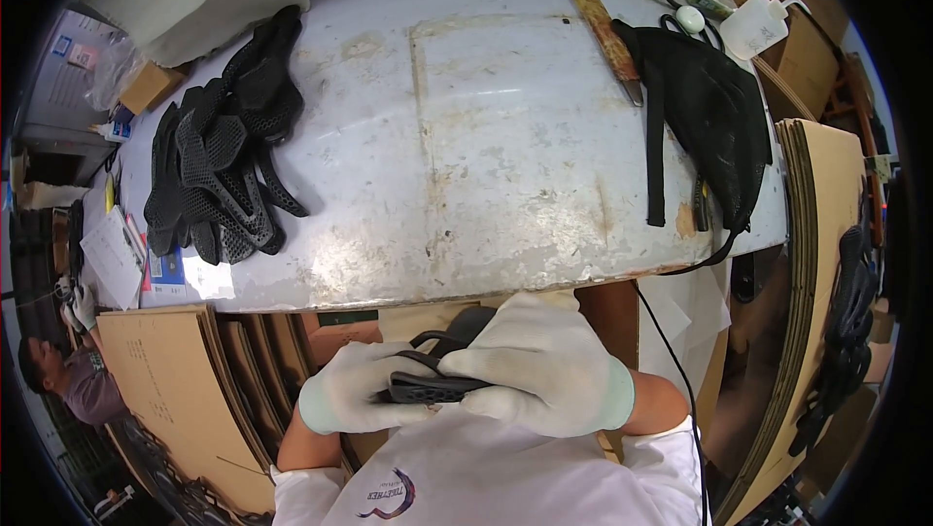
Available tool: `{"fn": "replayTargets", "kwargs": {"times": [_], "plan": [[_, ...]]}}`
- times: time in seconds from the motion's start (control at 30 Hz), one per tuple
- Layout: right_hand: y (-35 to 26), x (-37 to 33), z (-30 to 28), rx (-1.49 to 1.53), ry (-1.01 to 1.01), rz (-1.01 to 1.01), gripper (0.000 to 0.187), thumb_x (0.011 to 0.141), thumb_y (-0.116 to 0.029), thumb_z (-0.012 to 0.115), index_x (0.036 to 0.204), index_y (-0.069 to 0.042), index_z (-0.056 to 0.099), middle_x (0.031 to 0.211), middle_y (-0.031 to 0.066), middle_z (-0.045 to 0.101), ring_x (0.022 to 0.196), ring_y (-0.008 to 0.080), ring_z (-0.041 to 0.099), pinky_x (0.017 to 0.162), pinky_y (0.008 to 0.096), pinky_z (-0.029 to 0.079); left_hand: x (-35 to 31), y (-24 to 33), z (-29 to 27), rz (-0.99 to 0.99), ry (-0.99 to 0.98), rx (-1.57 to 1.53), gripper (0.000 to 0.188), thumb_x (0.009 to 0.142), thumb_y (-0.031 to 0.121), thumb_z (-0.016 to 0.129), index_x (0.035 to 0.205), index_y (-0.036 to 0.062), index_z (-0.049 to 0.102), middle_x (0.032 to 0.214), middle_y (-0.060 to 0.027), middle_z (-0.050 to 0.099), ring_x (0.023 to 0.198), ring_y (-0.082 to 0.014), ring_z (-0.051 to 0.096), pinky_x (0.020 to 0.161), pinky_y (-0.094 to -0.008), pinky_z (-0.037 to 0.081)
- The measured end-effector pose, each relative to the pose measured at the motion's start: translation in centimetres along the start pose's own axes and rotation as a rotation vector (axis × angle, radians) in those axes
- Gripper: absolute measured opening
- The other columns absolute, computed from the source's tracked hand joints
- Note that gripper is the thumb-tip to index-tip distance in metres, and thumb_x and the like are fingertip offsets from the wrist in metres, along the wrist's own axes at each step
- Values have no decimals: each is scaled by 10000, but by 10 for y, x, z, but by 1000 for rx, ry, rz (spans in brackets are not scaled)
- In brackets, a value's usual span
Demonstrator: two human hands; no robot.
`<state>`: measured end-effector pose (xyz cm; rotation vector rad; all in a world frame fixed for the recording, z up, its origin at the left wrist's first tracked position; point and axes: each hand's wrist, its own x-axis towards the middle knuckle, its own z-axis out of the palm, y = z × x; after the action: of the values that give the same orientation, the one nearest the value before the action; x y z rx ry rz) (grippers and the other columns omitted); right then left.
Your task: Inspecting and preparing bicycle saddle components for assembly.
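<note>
Left hand [348, 392], right hand [546, 363] — close together, both gripping.

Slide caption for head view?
Left hand and right hand, gloved, hold a black perforated piece near a stained table bearing a black mesh pile.

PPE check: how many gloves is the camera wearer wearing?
2: one on the left hand, one on the right hand, both white, holding a black perforated piece.

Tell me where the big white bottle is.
In the head view, the big white bottle is upper right, beyond the black fabric item, by the far corner of the table.
</note>
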<state>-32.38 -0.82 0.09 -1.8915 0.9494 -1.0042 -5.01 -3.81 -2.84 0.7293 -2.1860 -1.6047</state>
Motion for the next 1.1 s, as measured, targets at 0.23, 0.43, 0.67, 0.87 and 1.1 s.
{"fn": "replayTargets", "kwargs": {"times": [0.23, 0.43, 0.67, 0.87, 1.1], "plan": [[18, -8, 4, -11, 167, -71, 293, 904, -271, 760, 1057, -22, 759, 917, 105, 704, 840, 308, 675, 848, 441, 510, 13, 36, 9, -60, 148, 307, 383, 780, 242, 898, 1046, 26, 727, 898, -127, 713, 701, -308, 710, 591, -360, 551], [4, -1, 4, -286, 200, 39, 705, 688, -300, 915, 1275, -51, 614, 1284, 176, 590, 1087, 385, 625, 1038, 551, 492, 32, 56, 13, -214, 119, 316, 479, 950, 262, 753, 1346, 34, 606, 1136, -184, 685, 789, -381, 716, 638, -436, 584], [16, -9, 8, -228, 235, 128, 594, 696, -174, 887, 1172, -1, 579, 1192, 220, 620, 1007, 333, 668, 860, 416, 570, 38, 55, 11, -136, 95, 190, 474, 995, 244, 698, 1395, 15, 588, 1055, -234, 678, 795, -386, 708, 650, -436, 578], [33, -9, 7, -128, 268, 46, 490, 740, -253, 837, 1106, -26, 603, 1170, 198, 630, 1051, 378, 625, 962, 490, 533, 34, 44, 9, -109, 95, 196, 483, 980, 286, 715, 1386, 33, 649, 936, -186, 724, 682, -324, 718, 607, -372, 578], [20, -8, 12, -126, 259, 131, 340, 730, -194, 773, 989, -38, 615, 1147, 172, 631, 988, 352, 605, 995, 544, 487, 35, 46, 16, -145, 160, 240, 416, 977, 307, 723, 1299, 43, 713, 880, -164, 729, 686, -300, 720, 595, -367, 568]]}}
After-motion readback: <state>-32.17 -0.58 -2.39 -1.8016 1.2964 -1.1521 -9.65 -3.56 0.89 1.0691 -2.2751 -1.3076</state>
